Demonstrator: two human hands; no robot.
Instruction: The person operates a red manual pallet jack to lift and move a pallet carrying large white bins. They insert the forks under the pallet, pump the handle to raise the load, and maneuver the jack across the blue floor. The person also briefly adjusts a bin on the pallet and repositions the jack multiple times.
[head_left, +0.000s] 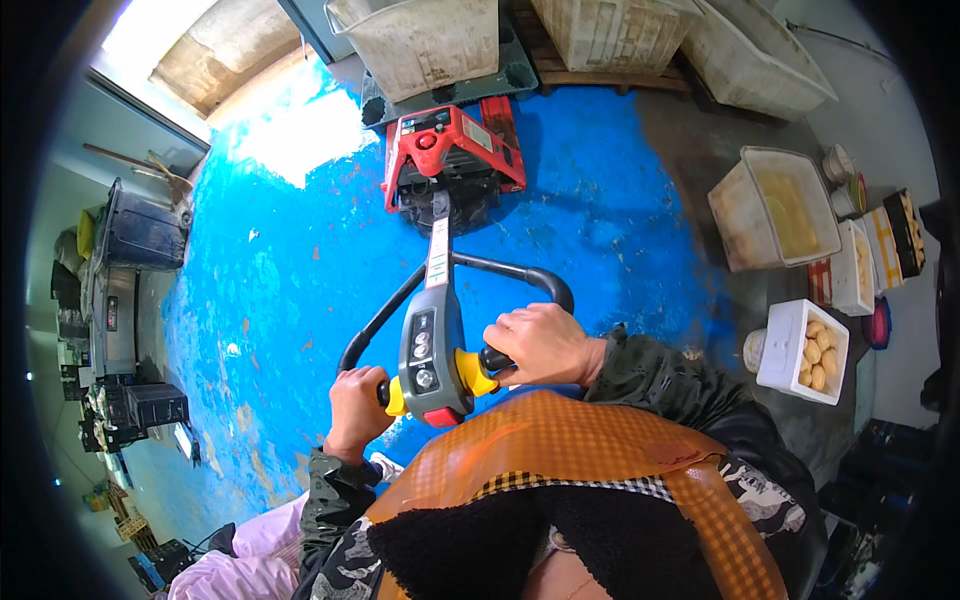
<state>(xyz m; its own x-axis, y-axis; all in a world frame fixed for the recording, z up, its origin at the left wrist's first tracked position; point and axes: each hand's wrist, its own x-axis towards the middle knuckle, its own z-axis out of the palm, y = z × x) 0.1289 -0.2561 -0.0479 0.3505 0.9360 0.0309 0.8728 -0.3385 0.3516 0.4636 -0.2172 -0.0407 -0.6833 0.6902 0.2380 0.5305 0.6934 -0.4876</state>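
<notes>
An electric pallet truck with a red body stands ahead of me on the blue floor. Its tiller arm runs back toward me and ends in a grey control head with yellow thumb controls, a red end button and a black looped guard bar. My left hand is closed round the left handle of the control head. Round the right handle my right hand is wrapped. A dark plastic pallet lies at the truck's far side, bearing a large off-white tub.
More big tubs stand on a wooden pallet at the back. Rightward are a tub of yellowish liquid and a foam box of potato-like pieces. A black bin stands left. Someone's pink-clad legs show lower left.
</notes>
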